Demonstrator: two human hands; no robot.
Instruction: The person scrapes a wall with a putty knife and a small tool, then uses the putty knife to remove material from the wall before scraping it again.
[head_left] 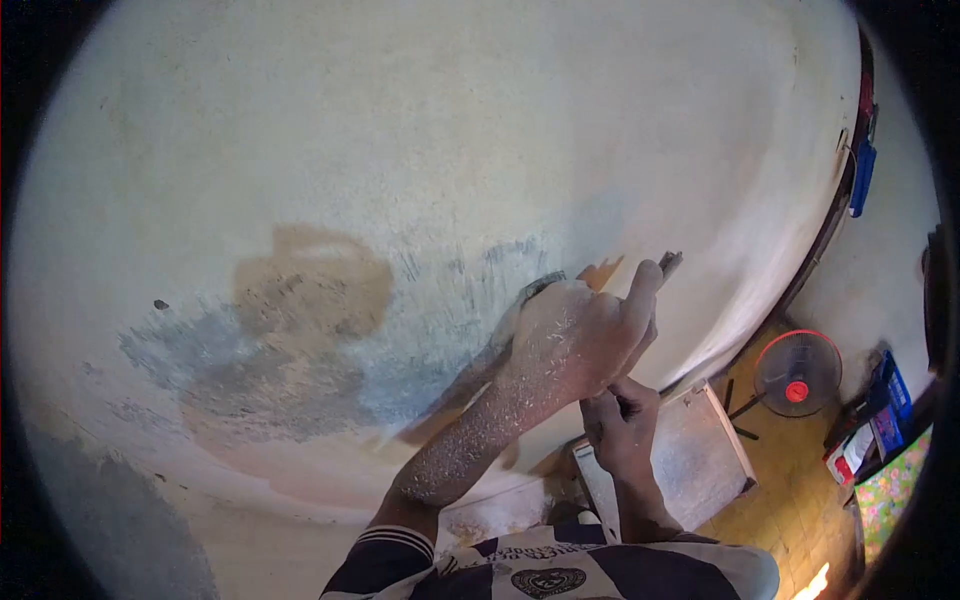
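Note:
My left hand (580,335), its back and forearm covered in white dust, is closed close to the wall (450,130). A grey, flat-ended tool (671,263) sticks out past its thumb; the rest of it is hidden in the grip. Just below, my right hand (622,418) is closed with its fingers curled, near the left palm. What it grips, if anything, cannot be made out. On the wall left of my hands lies a rough grey scraped patch (300,370), with brown shadows across it.
A white-topped piece of furniture (700,460) stands low beside my right arm. Farther right is a fan (797,375) with a red rim on the yellowish floor (800,490). Blue items (888,395) and flowered fabric (893,490) sit at the right edge. White debris (495,520) lies below.

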